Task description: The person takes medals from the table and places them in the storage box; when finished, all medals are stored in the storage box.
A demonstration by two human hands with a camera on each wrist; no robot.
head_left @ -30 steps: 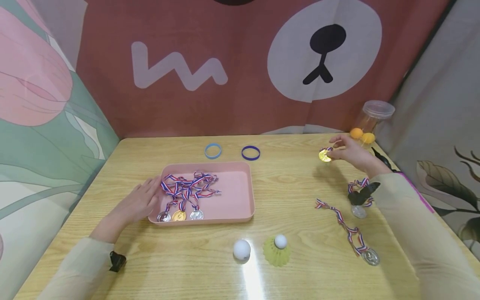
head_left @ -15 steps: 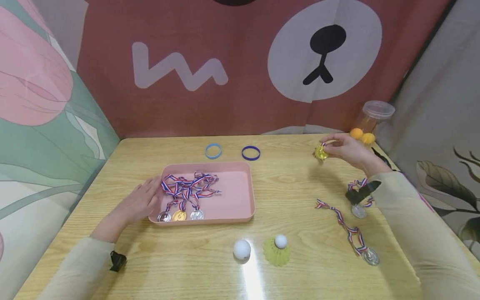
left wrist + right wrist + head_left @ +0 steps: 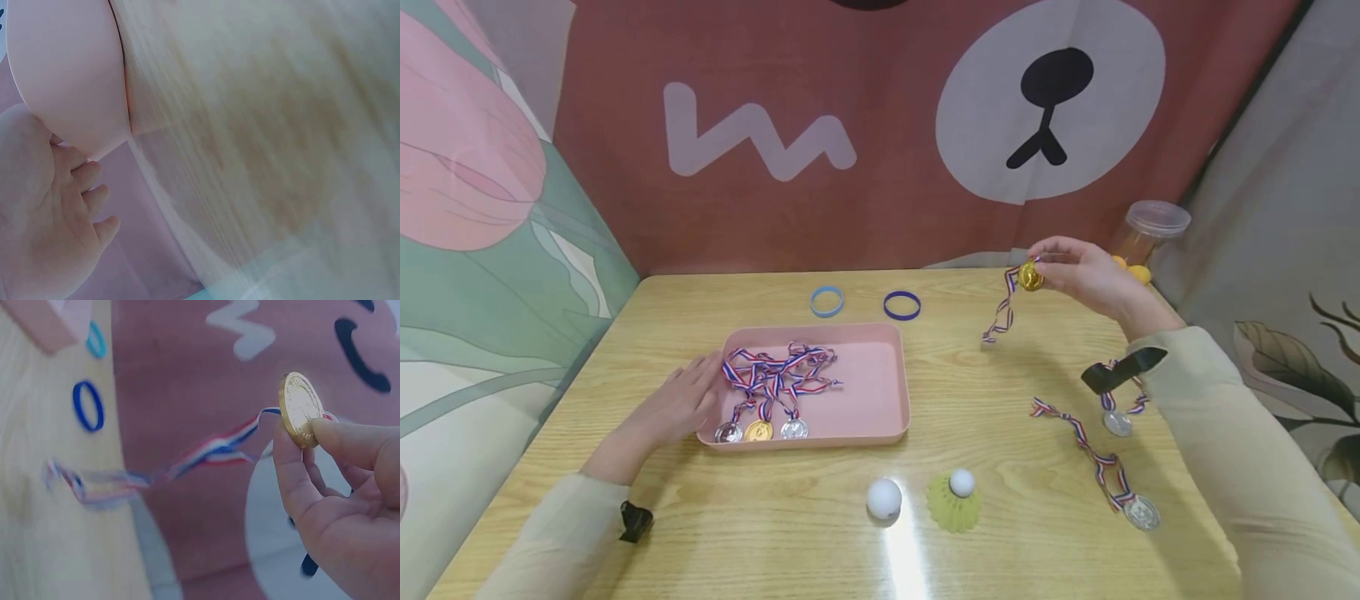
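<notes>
Gold medal (image 3: 1031, 275) up higher and shifted toward the left-hand side since half a second ago, its ribbon (image 3: 212, 449) now trailing loose.
I have the right hand (image 3: 1086, 279) pinching the medal between thumb and fingers, clear of the table (image 3: 737, 517); the left hand (image 3: 681, 400) lies with fingers extended against the end wall of the tray (image 3: 871, 383), gripping nothing. I'd hold that pinch on the metal and move smoothly, since the ribbon will probably swing. Between my hands, on their far side, sits the dark blue wristband (image 3: 902, 317), something the ribbon's end could catch. Three medals (image 3: 758, 431) lie in the tray just beside the left hand; two silver medals (image 3: 1142, 512) lie nearer the body than the right hand.
</notes>
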